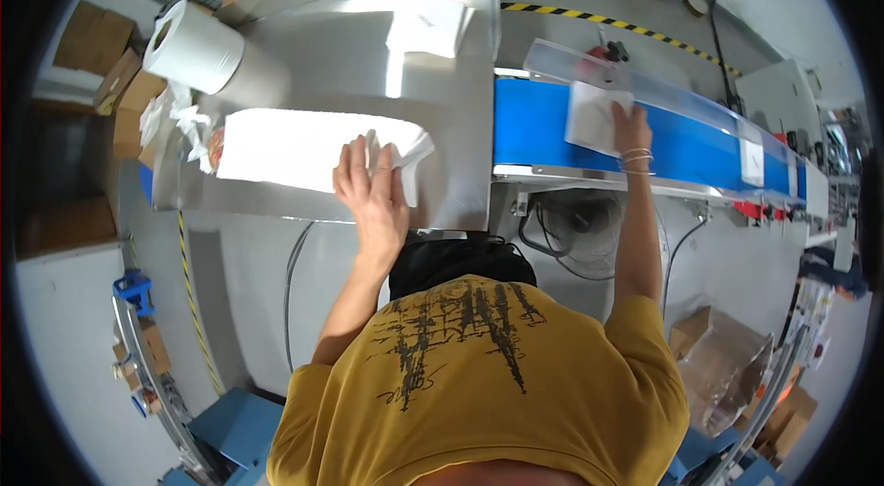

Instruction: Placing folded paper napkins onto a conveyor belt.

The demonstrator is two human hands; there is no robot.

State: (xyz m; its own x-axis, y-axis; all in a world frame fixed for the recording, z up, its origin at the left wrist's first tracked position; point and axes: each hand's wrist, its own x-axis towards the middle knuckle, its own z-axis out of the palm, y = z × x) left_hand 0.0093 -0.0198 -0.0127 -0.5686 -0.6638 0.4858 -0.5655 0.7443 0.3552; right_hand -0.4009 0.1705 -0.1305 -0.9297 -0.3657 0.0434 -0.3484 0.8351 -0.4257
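Your left hand (373,187) lies flat, fingers spread, on the crumpled right end of a white paper sheet (295,150) spread over the shiny steel table (442,99); whether it pinches the paper is hidden under the palm. Your right hand (632,129) presses a smaller white folded sheet (594,116) onto the blue conveyor belt (700,150) at right, fingertips covering its near corner. A thick white paper roll (193,46) stands at the table's far left, beside wadded scraps (180,122) that are hard to make out.
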